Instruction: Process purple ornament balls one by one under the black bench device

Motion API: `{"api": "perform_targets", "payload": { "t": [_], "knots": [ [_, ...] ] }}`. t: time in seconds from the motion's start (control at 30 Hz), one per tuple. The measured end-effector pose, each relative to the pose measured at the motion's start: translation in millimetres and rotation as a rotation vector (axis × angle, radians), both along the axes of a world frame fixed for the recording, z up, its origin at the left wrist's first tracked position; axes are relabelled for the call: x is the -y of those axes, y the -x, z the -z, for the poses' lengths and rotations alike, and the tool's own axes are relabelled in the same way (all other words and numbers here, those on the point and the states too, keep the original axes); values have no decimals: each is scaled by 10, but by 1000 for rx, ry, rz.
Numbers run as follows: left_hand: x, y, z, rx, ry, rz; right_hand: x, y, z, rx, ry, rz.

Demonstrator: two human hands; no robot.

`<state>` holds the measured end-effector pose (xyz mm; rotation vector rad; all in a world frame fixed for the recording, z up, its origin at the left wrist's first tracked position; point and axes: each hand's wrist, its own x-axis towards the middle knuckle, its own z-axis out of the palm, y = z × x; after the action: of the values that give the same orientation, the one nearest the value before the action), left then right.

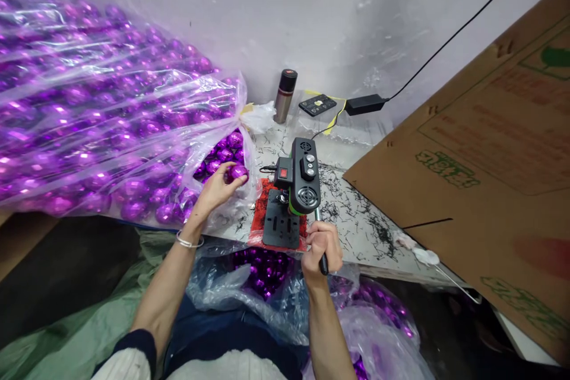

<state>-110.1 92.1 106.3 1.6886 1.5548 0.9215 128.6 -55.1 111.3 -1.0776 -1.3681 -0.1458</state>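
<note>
At five o'clock from the black machine [306, 172], the right hand [324, 243] curls its fingers round the lever [323, 265]; at nine o'clock, the left hand's [217, 187] fingers pinch a purple ball [239, 173] at the bag's [111, 130] mouth; farther, at twelve, a flask [284, 98] stands on the worktop [274, 142].

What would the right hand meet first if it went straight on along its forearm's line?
Probably the black machine, ahead of the right hand, which grips a lever; depth is unclear, so the hand might pass the machine's right edge instead.
</note>
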Motion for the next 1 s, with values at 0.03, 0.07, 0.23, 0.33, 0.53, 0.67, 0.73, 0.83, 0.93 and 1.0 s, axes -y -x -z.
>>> {"api": "perform_targets", "payload": {
  "t": [0.03, 0.07, 0.23, 0.33, 0.53, 0.67, 0.73, 0.83, 0.93, 1.0],
  "knots": [
    [81, 5, -38, 189, 32, 11, -2, 1, -21, 1, 3, 2],
    [181, 4, -67, 355, 77, 41, -6, 4, -48, -1, 1, 6],
    [783, -208, 63, 618, 233, 184, -35, 48, -252, -62, -21, 26],
    [998, -466, 337, 459, 170, 153, -39, 71, -369, -86, 31, 37],
    [936, -788, 685, 133, -131, 220, -22, 63, -441, -62, 59, 40],
    [846, -850, 711, 16, -225, 275, -13, 50, -408, -56, 36, 18],
    [825, -883, 716, -29, -256, 291, -9, 45, -389, -55, 36, 21],
    [797, -949, 728, -84, -268, 314, -1, 33, -373, -40, 48, 23],
    [782, -1013, 768, -116, -253, 320, 8, 21, -373, -15, 56, 19],
    [792, -1041, 822, -102, -260, 305, 13, 16, -369, 0, 53, 22]
  ]
}}
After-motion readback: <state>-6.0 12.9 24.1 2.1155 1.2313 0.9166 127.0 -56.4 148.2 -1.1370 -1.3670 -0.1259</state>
